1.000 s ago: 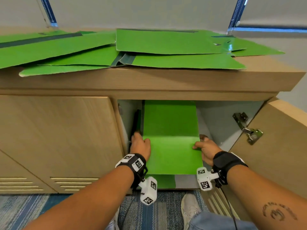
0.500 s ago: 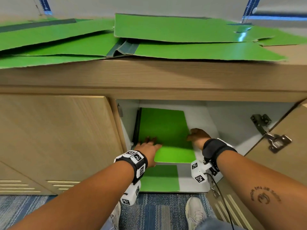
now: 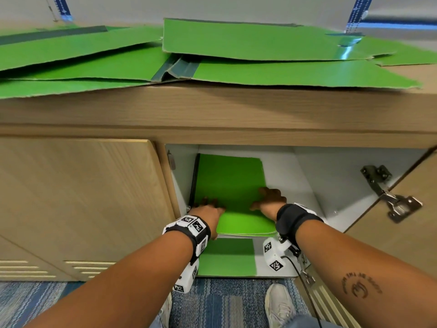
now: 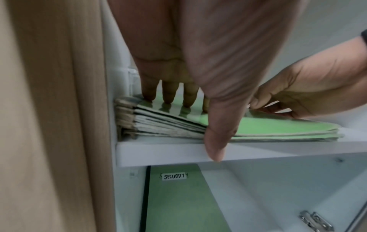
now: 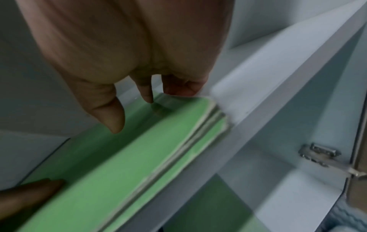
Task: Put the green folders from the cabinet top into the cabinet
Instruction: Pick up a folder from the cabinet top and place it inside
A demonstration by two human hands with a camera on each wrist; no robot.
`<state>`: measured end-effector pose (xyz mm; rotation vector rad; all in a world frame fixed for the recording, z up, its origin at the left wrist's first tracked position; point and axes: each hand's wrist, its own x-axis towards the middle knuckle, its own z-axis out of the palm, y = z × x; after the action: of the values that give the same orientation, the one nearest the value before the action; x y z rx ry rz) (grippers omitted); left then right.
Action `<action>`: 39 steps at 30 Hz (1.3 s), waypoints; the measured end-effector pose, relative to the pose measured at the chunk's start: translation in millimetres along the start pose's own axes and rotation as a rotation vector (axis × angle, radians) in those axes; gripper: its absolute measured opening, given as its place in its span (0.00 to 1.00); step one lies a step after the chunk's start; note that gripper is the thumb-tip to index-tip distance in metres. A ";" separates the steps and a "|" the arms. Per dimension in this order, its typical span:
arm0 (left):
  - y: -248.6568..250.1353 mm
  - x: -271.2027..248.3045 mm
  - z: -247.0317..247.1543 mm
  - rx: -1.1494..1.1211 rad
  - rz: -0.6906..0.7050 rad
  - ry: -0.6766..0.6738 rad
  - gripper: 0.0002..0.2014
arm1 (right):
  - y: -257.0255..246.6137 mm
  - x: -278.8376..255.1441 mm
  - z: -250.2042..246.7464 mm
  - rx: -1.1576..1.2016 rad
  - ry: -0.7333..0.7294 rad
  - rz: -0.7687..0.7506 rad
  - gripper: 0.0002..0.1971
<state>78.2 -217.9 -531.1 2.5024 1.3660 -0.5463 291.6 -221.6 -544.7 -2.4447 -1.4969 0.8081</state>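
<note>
Several green folders (image 3: 260, 41) lie spread over the wooden cabinet top (image 3: 236, 110). Inside the open cabinet a stack of green folders (image 3: 229, 185) (image 4: 278, 127) (image 5: 119, 180) lies flat on the upper white shelf (image 4: 278, 152). My left hand (image 3: 208, 209) (image 4: 210, 133) presses straight fingertips on the stack's front left part, and its thumb hangs in front of the shelf edge. My right hand (image 3: 269, 200) (image 4: 298, 97) (image 5: 132, 115) rests its fingertips on the top folder at the stack's right edge. Neither hand grips anything.
A green folder (image 3: 227, 256) labelled SECURITY (image 4: 178, 196) lies on the lower shelf. The right cabinet door (image 3: 413, 209) stands open with its metal hinge (image 3: 390, 195) showing. The left door (image 3: 82, 204) is closed. My shoe (image 3: 279, 304) stands on the blue carpet below.
The folder that both hands held by its sides has slid deeper onto the upper shelf. Both hands followed it in and now lie on top of it.
</note>
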 end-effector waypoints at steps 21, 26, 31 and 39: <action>36.3 -144.4 -158.5 -0.148 0.152 0.440 0.20 | -85.0 -185.8 -140.8 0.018 0.057 -0.648 0.06; 45.5 -185.2 -197.6 -0.117 0.176 0.461 0.15 | -100.4 -226.9 -171.7 -0.078 0.117 -0.722 0.04; 48.0 -219.6 -235.7 -0.142 0.196 0.530 0.10 | -120.5 -258.1 -210.1 -0.142 0.170 -0.786 0.05; 28.5 -253.2 -303.3 -0.295 -0.015 0.757 0.15 | -158.8 -289.0 -275.4 0.379 -0.009 -0.710 0.07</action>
<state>40.6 -309.6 -147.6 2.5274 1.5327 0.6347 211.1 -356.3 -144.8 -1.4834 -1.8267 0.8333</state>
